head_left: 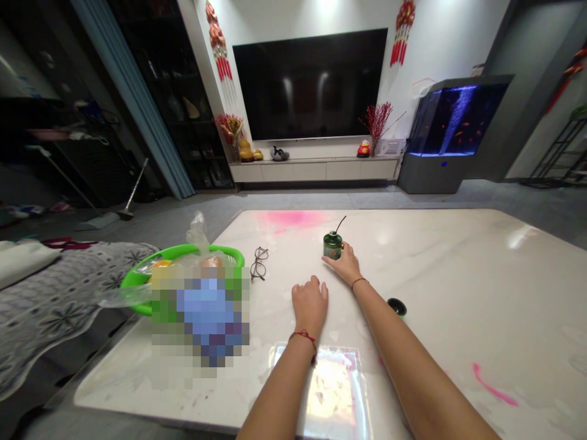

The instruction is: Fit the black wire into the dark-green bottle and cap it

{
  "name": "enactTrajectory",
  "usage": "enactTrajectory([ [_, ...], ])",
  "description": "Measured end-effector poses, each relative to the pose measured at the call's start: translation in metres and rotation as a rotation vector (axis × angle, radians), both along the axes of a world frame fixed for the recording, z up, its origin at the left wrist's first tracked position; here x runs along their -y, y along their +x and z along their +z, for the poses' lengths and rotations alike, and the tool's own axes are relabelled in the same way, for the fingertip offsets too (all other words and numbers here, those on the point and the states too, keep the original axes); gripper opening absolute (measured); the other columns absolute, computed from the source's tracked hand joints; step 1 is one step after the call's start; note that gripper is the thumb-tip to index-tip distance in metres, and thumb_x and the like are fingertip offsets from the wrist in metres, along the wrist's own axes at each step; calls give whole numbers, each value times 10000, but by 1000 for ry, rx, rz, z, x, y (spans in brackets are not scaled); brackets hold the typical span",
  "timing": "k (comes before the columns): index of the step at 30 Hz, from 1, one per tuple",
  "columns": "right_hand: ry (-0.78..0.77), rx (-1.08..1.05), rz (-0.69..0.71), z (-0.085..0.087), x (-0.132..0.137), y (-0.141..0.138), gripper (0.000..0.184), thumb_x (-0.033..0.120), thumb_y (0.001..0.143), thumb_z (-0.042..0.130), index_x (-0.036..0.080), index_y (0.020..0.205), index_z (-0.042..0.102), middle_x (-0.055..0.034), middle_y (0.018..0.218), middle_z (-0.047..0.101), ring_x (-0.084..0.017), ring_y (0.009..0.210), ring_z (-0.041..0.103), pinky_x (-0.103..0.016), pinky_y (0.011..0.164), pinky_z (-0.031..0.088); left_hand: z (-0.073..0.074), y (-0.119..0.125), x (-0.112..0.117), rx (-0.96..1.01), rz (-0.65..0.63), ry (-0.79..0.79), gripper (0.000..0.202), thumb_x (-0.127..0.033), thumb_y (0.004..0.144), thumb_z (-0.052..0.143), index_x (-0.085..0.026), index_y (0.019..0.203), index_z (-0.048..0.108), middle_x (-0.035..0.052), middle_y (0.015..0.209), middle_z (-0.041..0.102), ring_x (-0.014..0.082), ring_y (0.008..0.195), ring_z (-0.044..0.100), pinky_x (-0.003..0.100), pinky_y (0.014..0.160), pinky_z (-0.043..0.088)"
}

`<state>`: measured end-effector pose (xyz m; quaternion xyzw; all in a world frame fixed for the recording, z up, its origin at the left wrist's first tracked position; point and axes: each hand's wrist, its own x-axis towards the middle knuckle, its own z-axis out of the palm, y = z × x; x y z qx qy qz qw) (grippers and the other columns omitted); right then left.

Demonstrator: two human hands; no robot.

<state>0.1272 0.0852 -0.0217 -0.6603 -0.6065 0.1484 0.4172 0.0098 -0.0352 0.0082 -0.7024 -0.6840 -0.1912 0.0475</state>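
Observation:
A small dark green bottle (332, 244) with a thin black stick rising from its neck stands upright on the white marble table (458, 275). My right hand (345, 264) is closed around the bottle's base from the near right side. My left hand (310, 304) rests on the tabletop a little nearer to me, fingers curled under, nothing visible in it. A black round cap (397, 306) lies on the table to the right of my right forearm. Both wrists wear a red string.
Folded glasses (259, 263) lie left of my hands. A green basket (183, 275) holding plastic-bagged items sits at the table's left edge, partly blurred out. A glossy sheet (334, 391) lies at the near edge. A patterned sofa cover (59, 299) is at left; TV and fish tank stand beyond.

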Motion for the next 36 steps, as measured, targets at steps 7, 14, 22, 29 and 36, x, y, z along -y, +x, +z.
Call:
enactTrajectory([
  [7, 32, -173, -52, 9, 2, 1, 740, 566, 614, 628, 150, 1191, 426, -139, 1136, 490, -241, 1035, 524, -334, 894, 402, 2, 0, 0, -4, 1, -7, 266, -309, 895, 340, -151, 870, 553, 74, 728, 667, 197, 732, 618, 343, 796, 328],
  [14, 234, -155, -178, 49, -1, -6, 675, 541, 632, 631, 138, 1145, 459, -121, 1070, 518, -200, 853, 535, -324, 839, 410, 2, 0, 0, -22, 5, -13, 272, -317, 898, 337, -152, 880, 552, 79, 739, 668, 197, 733, 617, 342, 791, 330],
  [22, 251, -167, -106, 78, -8, -5, 119, 277, 771, 491, 188, 784, 568, -36, 784, 614, -162, 714, 554, -270, 716, 421, 1, 1, 1, -9, 6, -14, 276, -320, 901, 337, -151, 887, 555, 79, 758, 671, 194, 754, 620, 340, 809, 328],
  [29, 217, -299, -121, 72, -6, 0, 189, 310, 746, 554, 182, 883, 576, -48, 833, 670, -163, 719, 598, -260, 677, 441, -1, 0, 1, -11, 7, 11, 266, -307, 901, 342, -152, 890, 558, 74, 753, 670, 194, 746, 618, 341, 801, 330],
  [36, 201, -293, -131, 75, -19, 7, 153, 320, 741, 573, 169, 744, 596, -68, 772, 679, -182, 733, 614, -279, 708, 446, 0, 0, 2, -5, 4, 26, 264, -291, 898, 342, -149, 883, 564, 75, 745, 667, 203, 731, 617, 349, 793, 334],
])
